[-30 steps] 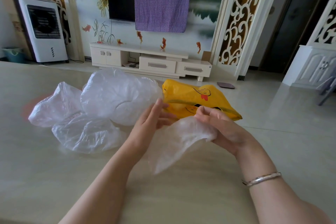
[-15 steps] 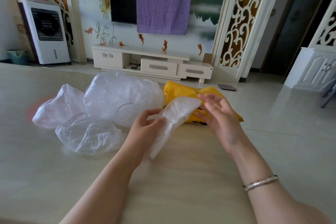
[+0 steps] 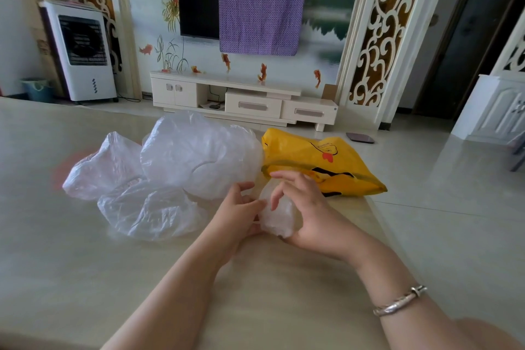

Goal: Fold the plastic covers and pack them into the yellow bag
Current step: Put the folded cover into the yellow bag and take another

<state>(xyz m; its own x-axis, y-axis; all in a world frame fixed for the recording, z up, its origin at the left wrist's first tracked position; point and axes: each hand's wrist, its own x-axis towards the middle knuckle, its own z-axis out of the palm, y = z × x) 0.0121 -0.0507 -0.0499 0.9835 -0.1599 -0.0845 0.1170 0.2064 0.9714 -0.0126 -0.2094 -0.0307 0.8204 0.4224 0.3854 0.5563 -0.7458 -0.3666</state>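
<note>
The folded plastic cover (image 3: 277, 214) is a small crumpled wad held between both hands just above the surface (image 3: 71, 264), directly in front of the yellow bag (image 3: 318, 163). The left hand (image 3: 240, 213) pinches its near edge and the right hand (image 3: 306, 210) cups it with curled fingers. Judged as thin, feather-light, slippery film that springs open — keep it compressed across the folds, not at a loose edge; three unfolded covers (image 3: 199, 153) lie just to the left.

The small print on the yellow bag (image 3: 318, 162) is illegible.
</note>
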